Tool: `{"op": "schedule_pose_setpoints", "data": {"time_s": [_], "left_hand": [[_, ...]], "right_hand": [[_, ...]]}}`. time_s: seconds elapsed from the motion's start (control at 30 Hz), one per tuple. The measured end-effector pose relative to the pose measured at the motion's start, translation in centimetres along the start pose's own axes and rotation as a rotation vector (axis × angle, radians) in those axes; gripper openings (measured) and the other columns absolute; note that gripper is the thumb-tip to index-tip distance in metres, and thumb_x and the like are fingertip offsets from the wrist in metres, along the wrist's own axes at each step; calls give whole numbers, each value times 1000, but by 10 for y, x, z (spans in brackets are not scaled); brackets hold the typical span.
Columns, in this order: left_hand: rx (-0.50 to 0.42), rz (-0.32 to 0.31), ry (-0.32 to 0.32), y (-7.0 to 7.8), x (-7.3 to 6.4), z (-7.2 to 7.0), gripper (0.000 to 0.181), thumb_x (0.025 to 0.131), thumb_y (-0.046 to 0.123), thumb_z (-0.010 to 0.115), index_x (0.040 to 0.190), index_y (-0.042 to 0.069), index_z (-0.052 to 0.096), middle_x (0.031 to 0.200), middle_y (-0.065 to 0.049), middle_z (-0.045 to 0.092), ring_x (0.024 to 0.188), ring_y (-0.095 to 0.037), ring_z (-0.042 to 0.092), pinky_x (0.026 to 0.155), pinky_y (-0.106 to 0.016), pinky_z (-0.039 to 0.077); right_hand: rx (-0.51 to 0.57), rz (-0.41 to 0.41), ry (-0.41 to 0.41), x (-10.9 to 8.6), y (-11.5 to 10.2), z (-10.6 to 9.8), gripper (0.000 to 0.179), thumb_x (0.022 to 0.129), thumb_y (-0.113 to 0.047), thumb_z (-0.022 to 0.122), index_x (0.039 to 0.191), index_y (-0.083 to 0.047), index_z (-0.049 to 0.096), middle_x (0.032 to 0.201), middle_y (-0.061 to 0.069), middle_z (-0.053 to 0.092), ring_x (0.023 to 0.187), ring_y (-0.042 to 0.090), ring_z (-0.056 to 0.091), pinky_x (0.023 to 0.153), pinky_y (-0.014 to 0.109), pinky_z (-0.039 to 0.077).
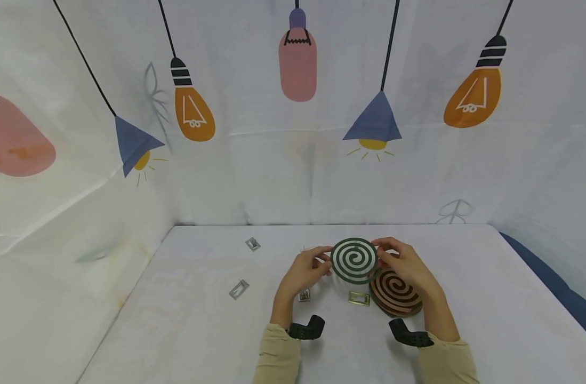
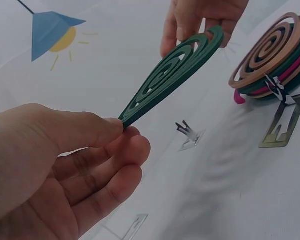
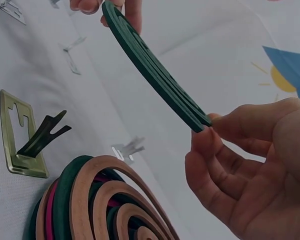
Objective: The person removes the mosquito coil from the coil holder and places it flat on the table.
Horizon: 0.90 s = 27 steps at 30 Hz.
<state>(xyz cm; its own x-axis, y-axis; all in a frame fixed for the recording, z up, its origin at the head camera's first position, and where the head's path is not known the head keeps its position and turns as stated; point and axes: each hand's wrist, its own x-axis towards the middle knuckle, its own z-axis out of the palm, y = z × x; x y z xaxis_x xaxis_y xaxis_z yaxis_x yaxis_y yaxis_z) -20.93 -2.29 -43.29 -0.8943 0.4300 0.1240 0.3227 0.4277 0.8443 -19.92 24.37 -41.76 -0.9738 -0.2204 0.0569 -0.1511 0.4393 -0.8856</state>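
A green mosquito coil is held up above the table between both hands. My left hand pinches its left edge between thumb and fingertips; in the left wrist view the coil slants away from that thumb. On the opposite edge, my right hand pinches the coil the same way. Below the right hand lies a stack of mosquito coils, with a brown one on top and green, pink and brown layers beneath. Beside the stack lies a gold-coloured metal coil stand with its forked prong bent up.
Silver metal stands lie on the white table: one at the back, another to the left, and a third stand close by the left wrist. A white lamp-patterned cloth hangs behind the table.
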Motion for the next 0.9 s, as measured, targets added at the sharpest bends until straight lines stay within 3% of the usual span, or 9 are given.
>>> {"op": "schedule_pose_setpoints", "data": {"time_s": [0.47,0.9], "left_hand": [[4,10,-13,6,5,12,39,92,13,59,131,9,55,105,-8,67,79,-10,66,63,-19,46],[23,19,-8,8,5,20,39,92,14,59,130,10,56,103,-7,68,81,-10,67,64,-19,47]], "right_hand": [[-81,-10,4,-7,-1,-13,35,98,-22,50,128,-3,52,109,17,53,88,22,63,74,28,53],[-95,21,6,-12,1,-18,35,98,-20,51,128,-3,52,110,17,53,89,16,62,74,26,52]]}}
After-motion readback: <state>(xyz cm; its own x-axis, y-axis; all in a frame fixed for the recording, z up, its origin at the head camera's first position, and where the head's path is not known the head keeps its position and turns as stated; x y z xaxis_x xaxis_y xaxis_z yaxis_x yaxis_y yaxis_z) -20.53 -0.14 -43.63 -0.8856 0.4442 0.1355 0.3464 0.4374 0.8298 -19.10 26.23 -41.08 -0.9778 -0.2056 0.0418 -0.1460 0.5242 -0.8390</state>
